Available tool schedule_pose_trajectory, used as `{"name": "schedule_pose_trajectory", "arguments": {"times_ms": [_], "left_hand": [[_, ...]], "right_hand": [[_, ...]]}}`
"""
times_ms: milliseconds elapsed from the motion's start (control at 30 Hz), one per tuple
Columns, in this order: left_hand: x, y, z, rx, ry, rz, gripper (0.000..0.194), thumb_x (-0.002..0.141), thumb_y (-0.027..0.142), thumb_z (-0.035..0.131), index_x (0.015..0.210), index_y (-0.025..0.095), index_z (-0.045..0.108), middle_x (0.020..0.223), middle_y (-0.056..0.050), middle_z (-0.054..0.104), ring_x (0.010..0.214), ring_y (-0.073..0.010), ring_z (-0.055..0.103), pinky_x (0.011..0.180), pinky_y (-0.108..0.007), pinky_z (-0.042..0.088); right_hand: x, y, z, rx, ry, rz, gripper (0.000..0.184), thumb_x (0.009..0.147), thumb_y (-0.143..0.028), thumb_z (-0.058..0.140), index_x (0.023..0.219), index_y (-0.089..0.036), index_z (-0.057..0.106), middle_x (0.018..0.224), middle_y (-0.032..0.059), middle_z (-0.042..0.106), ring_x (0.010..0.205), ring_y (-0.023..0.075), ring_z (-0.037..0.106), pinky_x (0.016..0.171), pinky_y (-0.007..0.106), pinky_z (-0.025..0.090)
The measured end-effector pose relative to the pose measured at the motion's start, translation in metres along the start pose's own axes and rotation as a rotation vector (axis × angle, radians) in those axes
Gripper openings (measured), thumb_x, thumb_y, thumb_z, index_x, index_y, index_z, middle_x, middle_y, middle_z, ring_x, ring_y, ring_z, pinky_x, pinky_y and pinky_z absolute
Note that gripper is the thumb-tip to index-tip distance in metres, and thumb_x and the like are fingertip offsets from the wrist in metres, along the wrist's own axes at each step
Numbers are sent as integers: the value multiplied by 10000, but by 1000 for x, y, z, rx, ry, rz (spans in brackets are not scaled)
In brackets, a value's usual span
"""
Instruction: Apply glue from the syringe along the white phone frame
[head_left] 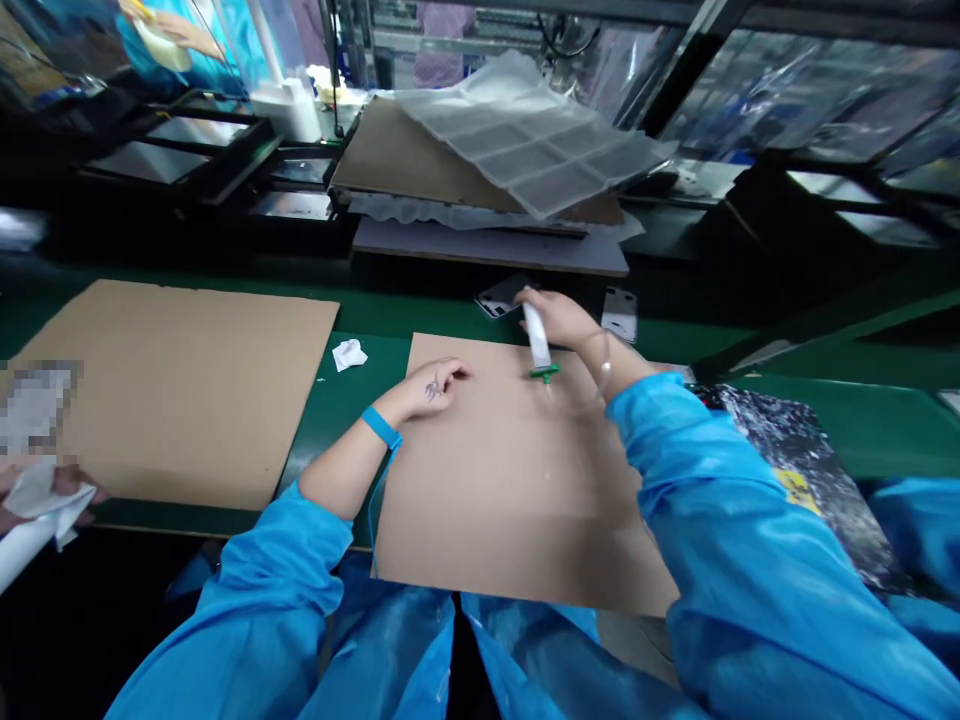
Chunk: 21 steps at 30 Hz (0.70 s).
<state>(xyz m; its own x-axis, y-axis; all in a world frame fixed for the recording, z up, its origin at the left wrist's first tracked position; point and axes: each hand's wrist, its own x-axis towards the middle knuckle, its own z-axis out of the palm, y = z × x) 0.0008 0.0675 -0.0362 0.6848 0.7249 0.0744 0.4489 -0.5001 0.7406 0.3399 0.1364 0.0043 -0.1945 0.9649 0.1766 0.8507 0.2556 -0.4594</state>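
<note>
At the left, a co-worker's hand [75,490] grips a crumpled white wrapping at the near left corner of a cardboard sheet [180,400]. A white paper scrap [349,354] lies on the green surface [322,400], just beside that sheet's far right corner. Next, the person's left hand [435,388] rests near the far left corner of a second cardboard sheet [517,480], its fingers curled in with no object showing between them. That second sheet reaches past the near edge of the surface. Toward the surface's far edge lies one phone panel [501,297]; beside it, the fingers of the right hand [555,318] pinch the upper end of a white-handled tool [536,335], whose green end points down over the second sheet's far edge. Another phone panel [620,313] lies just right of that hand. As for progress, the tool is taken up and not set down, while neither panel is on the cardboard; whether either has been worked on, or how much is left, I cannot tell.
</note>
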Motion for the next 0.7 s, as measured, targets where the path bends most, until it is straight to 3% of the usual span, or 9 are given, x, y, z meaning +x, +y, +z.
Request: {"name": "schedule_pose_trajectory", "arguments": {"times_ms": [100, 200, 267, 400, 567, 700], "left_hand": [[-2, 0, 0, -4, 4, 28, 507, 869, 47, 568, 1332, 147, 748, 1350, -151, 812, 1209, -274, 796, 1073, -406, 643], [-3, -1, -1, -12, 19, 64, 510, 878, 57, 552, 1341, 151, 745, 1367, -151, 800, 1267, -286, 777, 1123, -422, 626], [-3, -1, -1, -18, 22, 82, 519, 868, 68, 561, 1343, 161, 749, 1371, -145, 796, 1264, -291, 778, 1110, -416, 633], [-3, -3, -2, -23, 26, 85, 522, 866, 95, 570, 1350, 180, 749, 1353, -132, 800, 1215, -279, 790, 1077, -402, 647], [-3, -1, -1, -42, 33, 63, 457, 868, 109, 563, 1274, 189, 756, 1343, -121, 808, 1248, -269, 783, 1113, -414, 634], [-5, 3, -3, -66, 69, 8, 329, 860, 144, 602, 1146, 195, 758, 1162, -91, 832, 1081, -243, 809, 1002, -382, 660]], "right_hand": [[30, -19, 19, -82, -119, -53, 518, 883, -102, 793, 1395, -146, 724, 1142, 147, 845, 974, 289, 750, 917, 342, 522], [49, -30, 31, -153, -171, -64, 575, 927, -168, 766, 1493, -130, 678, 1220, 192, 837, 1094, 365, 779, 967, 386, 537], [56, -34, 35, -174, -198, -99, 655, 929, -261, 820, 1551, -164, 641, 1303, 177, 823, 1200, 376, 770, 1031, 390, 538], [70, -38, 36, -194, -257, -141, 930, 805, -378, 965, 1621, -168, 570, 1499, 186, 746, 1306, 368, 740, 1088, 374, 546], [74, -39, 25, -241, -302, -117, 818, 844, -357, 908, 1572, -141, 603, 1312, 184, 819, 1153, 372, 788, 986, 385, 569], [48, -52, 6, -277, -255, -98, 790, 849, -399, 890, 1538, -142, 603, 1206, 192, 829, 1101, 398, 788, 934, 398, 551]]}}
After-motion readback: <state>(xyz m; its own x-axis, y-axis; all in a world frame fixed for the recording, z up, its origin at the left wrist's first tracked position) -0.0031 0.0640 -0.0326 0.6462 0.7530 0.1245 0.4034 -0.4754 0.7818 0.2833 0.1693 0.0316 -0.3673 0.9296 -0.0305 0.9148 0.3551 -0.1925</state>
